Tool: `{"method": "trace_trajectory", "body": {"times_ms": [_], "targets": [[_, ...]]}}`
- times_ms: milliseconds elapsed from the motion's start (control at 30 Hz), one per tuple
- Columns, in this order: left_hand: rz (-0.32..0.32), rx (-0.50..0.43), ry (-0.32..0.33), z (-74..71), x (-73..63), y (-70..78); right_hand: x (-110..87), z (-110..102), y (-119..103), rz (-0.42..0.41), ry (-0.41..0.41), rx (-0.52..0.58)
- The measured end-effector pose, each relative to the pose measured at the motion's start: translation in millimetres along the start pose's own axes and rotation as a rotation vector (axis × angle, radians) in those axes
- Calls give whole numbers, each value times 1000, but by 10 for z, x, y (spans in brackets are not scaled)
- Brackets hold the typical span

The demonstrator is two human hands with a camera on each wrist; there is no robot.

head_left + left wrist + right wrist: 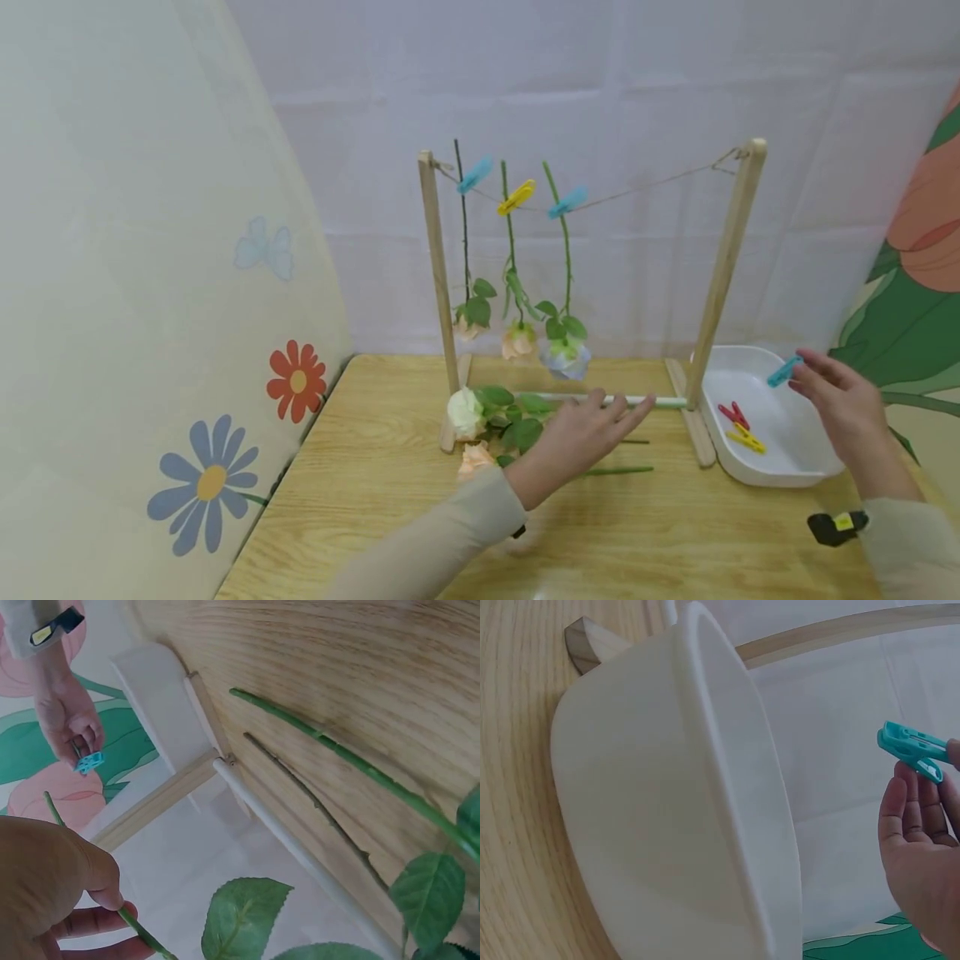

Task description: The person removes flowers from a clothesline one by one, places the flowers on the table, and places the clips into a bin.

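- I judge the step in hand to be readying one more rose for hanging; the next move calls for lifting its stem (142,930) to the bare right stretch of the string (652,185) and bringing the clip there.
- One table (637,533), with one wooden frame (723,275) on it: two posts, one string.
- One white basin (787,421), beside the frame's right foot.
- Two hands: I have the left hand (581,437) pinching that green stem low over the table, and the right hand (843,404) pinching a blue clip (784,372) over the basin's right side.
- Three hanging roses (517,342), heads down. Below, I count two loose stems (330,742) plus the held one, but only two heads, white (465,414) and peach (476,458); I can't tell which is held.
- Six clips visible: three on the string (two blue, one yellow (517,197)), one pinched, one red (733,414) and one yellow in the basin.
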State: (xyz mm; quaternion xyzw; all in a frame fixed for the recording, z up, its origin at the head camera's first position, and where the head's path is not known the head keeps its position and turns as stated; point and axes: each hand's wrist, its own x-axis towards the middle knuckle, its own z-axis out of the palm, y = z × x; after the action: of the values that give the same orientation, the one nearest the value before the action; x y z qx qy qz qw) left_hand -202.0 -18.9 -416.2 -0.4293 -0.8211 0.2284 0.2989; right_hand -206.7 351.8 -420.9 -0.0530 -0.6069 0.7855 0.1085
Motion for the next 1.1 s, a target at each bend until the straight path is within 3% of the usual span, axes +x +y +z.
{"method": "trace_trajectory", "body": {"times_ms": [300, 700, 867, 1100], "targets": [[14, -6, -52, 134, 8, 146, 25, -51, 129, 0, 18, -263], [60, 39, -215, 170, 27, 275, 93, -92, 210, 0, 66, -724], [90, 29, -249, 201, 9, 329, 115, -93, 209, 36, 74, -861], [99, -9, -313, 218, 16, 376, 124, -100, 219, 44, 48, -967]]}}
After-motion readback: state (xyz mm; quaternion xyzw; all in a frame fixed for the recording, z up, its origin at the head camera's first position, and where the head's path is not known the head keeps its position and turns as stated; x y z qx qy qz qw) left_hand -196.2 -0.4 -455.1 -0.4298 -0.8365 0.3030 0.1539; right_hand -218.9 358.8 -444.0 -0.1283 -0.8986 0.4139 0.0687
